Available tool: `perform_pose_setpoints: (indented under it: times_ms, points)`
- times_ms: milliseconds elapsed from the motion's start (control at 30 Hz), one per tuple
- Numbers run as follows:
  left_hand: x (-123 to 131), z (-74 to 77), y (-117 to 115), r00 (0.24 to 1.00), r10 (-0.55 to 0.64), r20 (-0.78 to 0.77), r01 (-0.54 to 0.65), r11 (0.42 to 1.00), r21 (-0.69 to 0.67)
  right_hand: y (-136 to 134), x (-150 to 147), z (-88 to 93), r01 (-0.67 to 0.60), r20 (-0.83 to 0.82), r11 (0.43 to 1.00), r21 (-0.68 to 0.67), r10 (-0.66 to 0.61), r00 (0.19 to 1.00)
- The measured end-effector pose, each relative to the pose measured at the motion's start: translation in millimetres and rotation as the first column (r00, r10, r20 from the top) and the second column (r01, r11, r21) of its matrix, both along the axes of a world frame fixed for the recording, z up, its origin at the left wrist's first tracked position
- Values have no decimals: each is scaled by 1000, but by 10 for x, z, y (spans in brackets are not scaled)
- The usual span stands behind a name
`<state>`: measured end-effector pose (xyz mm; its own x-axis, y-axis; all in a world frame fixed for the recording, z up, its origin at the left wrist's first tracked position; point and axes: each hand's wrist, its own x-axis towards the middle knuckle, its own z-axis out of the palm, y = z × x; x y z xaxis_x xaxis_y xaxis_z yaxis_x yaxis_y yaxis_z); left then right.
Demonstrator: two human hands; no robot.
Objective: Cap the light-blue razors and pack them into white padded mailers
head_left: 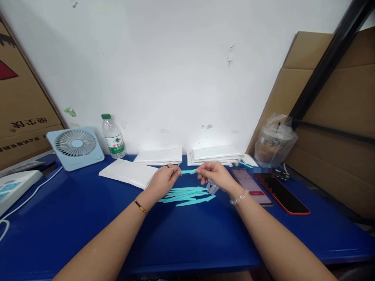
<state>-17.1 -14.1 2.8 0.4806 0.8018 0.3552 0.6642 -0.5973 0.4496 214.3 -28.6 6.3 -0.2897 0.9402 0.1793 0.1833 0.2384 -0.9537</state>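
Note:
A slim teal eyebrow razor (pixel 188 171) is held level between my two hands above the blue table (pixel 187 242). My left hand (pixel 164 178) pinches its left end, and my right hand (pixel 215 174) grips the other end between thumb and fingertips. Just below them lies a loose pile of similar teal razors (pixel 187 193), partly covered by my left hand. Several small clear plastic pieces (pixel 213 189), perhaps caps, rest under my right hand. A white padded envelope (pixel 129 173) lies beside my left hand, partly behind it.
Along the wall are two stacks of white envelopes (pixel 159 155) (pixel 216 153). A water bottle (pixel 114 136), a light-blue fan (pixel 76 146) and a power strip (pixel 17 189) stand left. Two phones (pixel 252 183) (pixel 288 195) and a bagged drink cup (pixel 274 142) are right. Cardboard flanks both sides.

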Motion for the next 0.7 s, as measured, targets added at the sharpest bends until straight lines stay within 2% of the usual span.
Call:
perform_pose_setpoints:
  times_ms: [67,200,233,333,433,533,700]
  points:
    - [32,-46,1,999,16,-33,-17,1000,-16,40,16,-61,31,89,999,38,-34,995]
    - [73,-91,-1,984,169,-53,-163,981,102,173,93,-231,74,334,980,186,-133,933]
    - [72,-88,-5,983,172,-57,-167,981,95,207,116,-269,69,375,975,209,-145,916]
    - [54,-66,-28,994,6,-112,-12,999,-52,281,203,-328,68,430,968,241,-170,887]
    - [45,-69,-47,975,-150,-162,126,980,-153,307,326,-308,97,464,953,287,-227,856]
    - [61,-102,-47,967,-186,-175,144,963,-229,297,426,-273,78,561,938,337,-267,784]
    - [95,-138,-39,973,-179,-147,139,959,-247,284,353,-270,18,739,909,417,-351,575]
